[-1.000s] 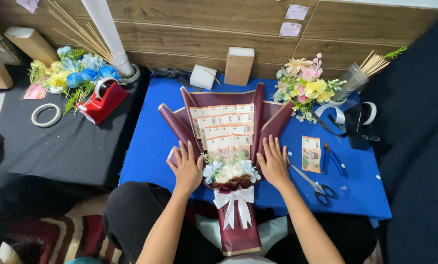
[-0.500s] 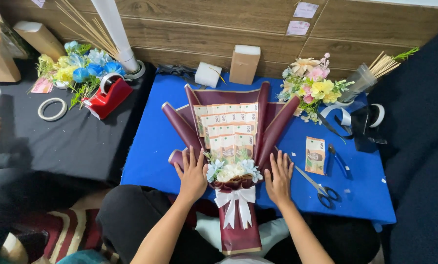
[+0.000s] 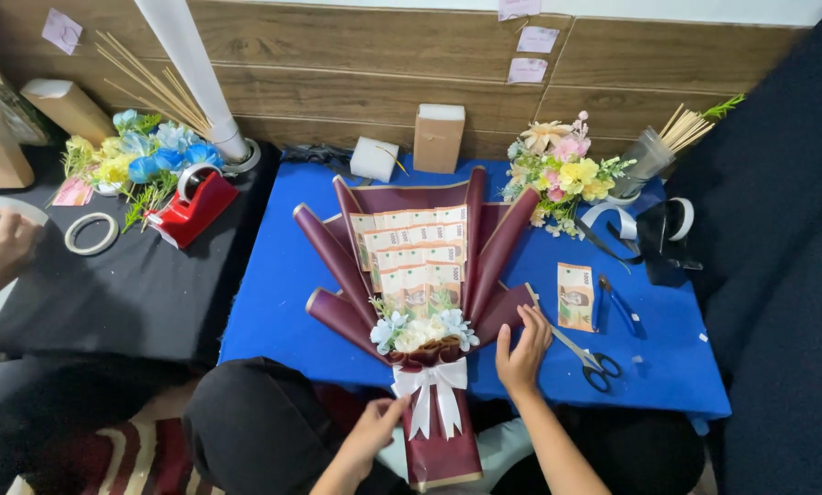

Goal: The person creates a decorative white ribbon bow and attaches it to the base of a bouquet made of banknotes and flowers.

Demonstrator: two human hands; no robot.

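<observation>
- Left hand [image 3: 374,429]: fingers loosely curled, touching the bouquet [image 3: 420,293] handle just beside the white bow [image 3: 429,385]; a firm grip cannot be told.
- Right hand [image 3: 524,344]: open, fingers spread, resting on the bouquet's right maroon wrap edge.
- Bouquet: folded banknotes fanned in maroon wrap, pale flowers at the base, lying on the blue table [image 3: 273,284], handle over the near edge.
- Scissors [image 3: 587,359]: just right of the right hand.
- Loose banknote [image 3: 575,296]: near the scissors.
- Red tape dispenser [image 3: 193,203]: left, on black cloth.
</observation>
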